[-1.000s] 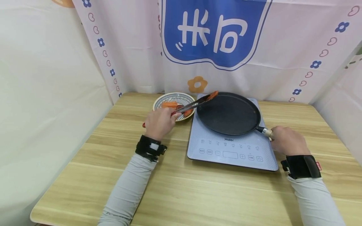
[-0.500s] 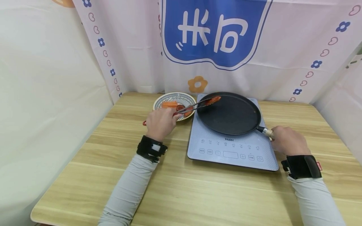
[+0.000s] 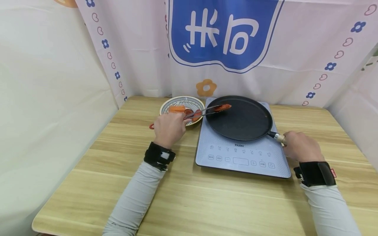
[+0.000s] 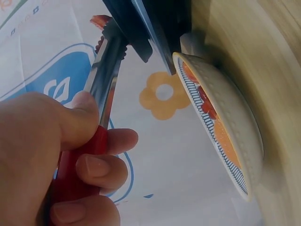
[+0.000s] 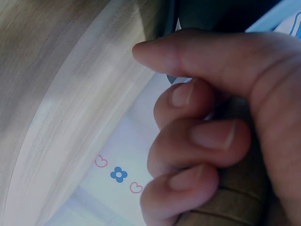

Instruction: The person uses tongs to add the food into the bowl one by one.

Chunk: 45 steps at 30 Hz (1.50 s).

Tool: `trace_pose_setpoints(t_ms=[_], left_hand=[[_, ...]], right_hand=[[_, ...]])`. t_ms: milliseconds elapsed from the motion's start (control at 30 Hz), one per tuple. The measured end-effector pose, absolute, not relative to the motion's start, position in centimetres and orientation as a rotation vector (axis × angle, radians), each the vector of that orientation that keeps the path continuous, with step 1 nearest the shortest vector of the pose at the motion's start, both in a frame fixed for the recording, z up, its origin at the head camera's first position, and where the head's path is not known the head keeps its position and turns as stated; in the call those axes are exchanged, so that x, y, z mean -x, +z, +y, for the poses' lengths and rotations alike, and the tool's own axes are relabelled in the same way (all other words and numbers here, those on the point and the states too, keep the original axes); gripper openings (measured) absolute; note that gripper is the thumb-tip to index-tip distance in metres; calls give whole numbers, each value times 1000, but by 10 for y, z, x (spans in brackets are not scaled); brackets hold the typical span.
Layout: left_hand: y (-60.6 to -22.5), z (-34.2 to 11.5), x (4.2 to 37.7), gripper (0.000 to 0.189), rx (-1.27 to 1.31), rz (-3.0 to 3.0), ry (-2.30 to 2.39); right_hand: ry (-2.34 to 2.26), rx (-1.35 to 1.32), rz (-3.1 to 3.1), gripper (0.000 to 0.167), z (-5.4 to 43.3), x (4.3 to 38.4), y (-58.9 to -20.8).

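My left hand point(image 3: 169, 129) grips a pair of tongs with a red handle point(image 4: 89, 146) and metal arms point(image 4: 101, 70). Between the tongs' tips is a reddish-orange piece of food point(image 3: 223, 107), over the left part of a flat black frying pan point(image 3: 245, 123); whether it touches the pan I cannot tell. Fingers curled, my right hand point(image 3: 301, 146) holds the pan's wooden handle point(image 3: 280, 138). Just beyond my left hand stands a patterned plate point(image 3: 184, 98) with orange and red food pieces point(image 3: 177, 108), partly hidden by the hand and tongs.
The pan sits on a pale blue-grey Haier induction cooktop point(image 3: 240, 160), plate close to its left side. All stand on a wood-grain table point(image 3: 206, 200). A white printed cloth point(image 3: 141, 59) hangs directly behind the table, with white sheets at both sides.
The tongs' tips have come down and slightly right with the food piece, from the pan's upper left rim to over its left part. My right hand and the pan stay put.
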<state>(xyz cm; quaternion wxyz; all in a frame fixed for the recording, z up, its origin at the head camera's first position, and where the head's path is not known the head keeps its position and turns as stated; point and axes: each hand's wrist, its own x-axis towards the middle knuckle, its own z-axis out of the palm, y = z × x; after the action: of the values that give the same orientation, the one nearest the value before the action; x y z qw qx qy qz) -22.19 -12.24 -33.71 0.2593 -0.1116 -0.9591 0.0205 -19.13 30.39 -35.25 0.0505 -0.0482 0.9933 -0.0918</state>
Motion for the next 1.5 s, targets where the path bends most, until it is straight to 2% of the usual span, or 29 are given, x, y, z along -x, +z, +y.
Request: trace_pose_setpoints(t_ms=[1000, 1500], left_hand=[[-335, -111, 218, 28, 255, -2572, 117], [-326, -109, 210, 35, 238, -2639, 83]], right_hand=[[-258, 159, 3030, 7, 305, 191, -352], [-261, 173, 3034, 6, 305, 191, -353]])
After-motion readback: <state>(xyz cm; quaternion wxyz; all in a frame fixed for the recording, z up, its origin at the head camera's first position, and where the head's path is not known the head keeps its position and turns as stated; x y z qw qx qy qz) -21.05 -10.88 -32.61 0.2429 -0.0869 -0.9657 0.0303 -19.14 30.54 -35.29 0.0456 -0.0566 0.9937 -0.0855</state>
